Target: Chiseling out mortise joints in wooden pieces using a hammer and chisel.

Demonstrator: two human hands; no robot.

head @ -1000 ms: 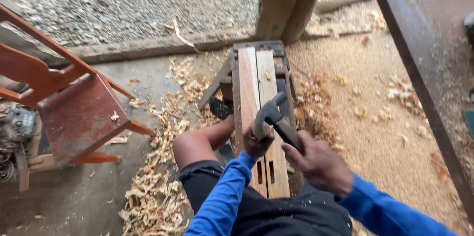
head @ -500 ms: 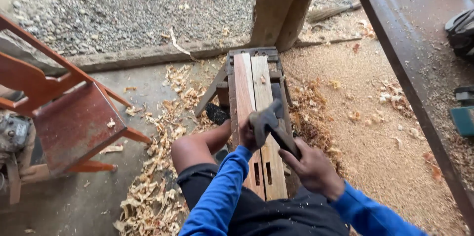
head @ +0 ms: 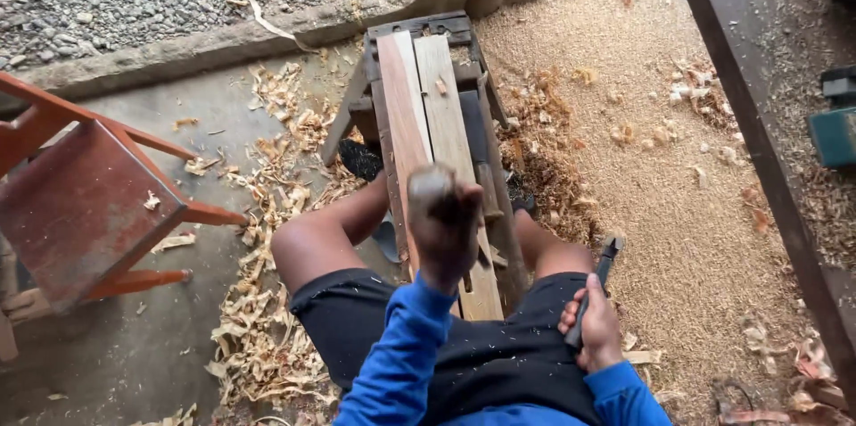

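While sawdust (head: 660,167) covered the ground on the right and curled wood shavings (head: 267,301) lay heaped on the concrete floor (head: 134,355) beside a red wooden chair (head: 80,203), the person sat astride a low wooden table (head: 428,29) carrying two planks (head: 423,123) side by side. The left hand (head: 443,228), raised and blurred above the planks, was closed into a fist, though what it gripped could not be made out. The right hand (head: 596,330) rested on the thigh, curled tight around the dark handle of a tool (head: 593,292) pointing towards the sawdust.
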